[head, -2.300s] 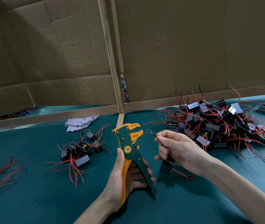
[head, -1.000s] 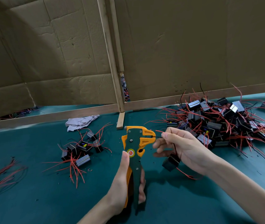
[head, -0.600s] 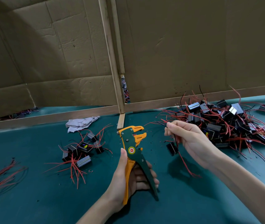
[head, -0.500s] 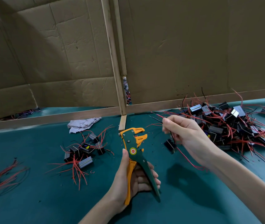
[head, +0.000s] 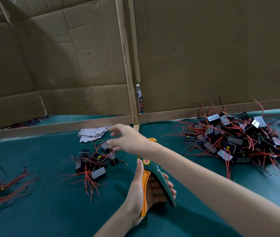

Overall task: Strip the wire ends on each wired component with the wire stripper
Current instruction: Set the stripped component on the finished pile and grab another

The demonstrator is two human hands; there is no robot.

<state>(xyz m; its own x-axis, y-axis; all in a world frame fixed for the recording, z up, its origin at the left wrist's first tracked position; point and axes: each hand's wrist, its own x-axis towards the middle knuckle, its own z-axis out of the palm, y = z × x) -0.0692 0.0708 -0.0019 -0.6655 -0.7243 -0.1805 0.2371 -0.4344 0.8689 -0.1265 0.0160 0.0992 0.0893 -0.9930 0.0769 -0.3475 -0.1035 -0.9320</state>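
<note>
My left hand (head: 146, 192) grips the handles of the green and orange wire stripper (head: 154, 177), held upright over the teal table; its jaws are mostly hidden behind my right forearm. My right hand (head: 127, 137) reaches across to the left, fingers spread and blurred, holding nothing, just above the small pile of black components with red wires (head: 93, 161). A large heap of black wired components (head: 238, 139) lies at the right.
A crumpled white paper (head: 93, 133) lies behind the small pile. Loose red wire bundles (head: 4, 187) lie at the far left. Cardboard walls (head: 204, 57) with wooden strips close off the back of the teal table (head: 50, 211).
My right hand has swung left from beside the stripper to over the small pile and no longer holds the component. The stripper handles stay in my left hand.
</note>
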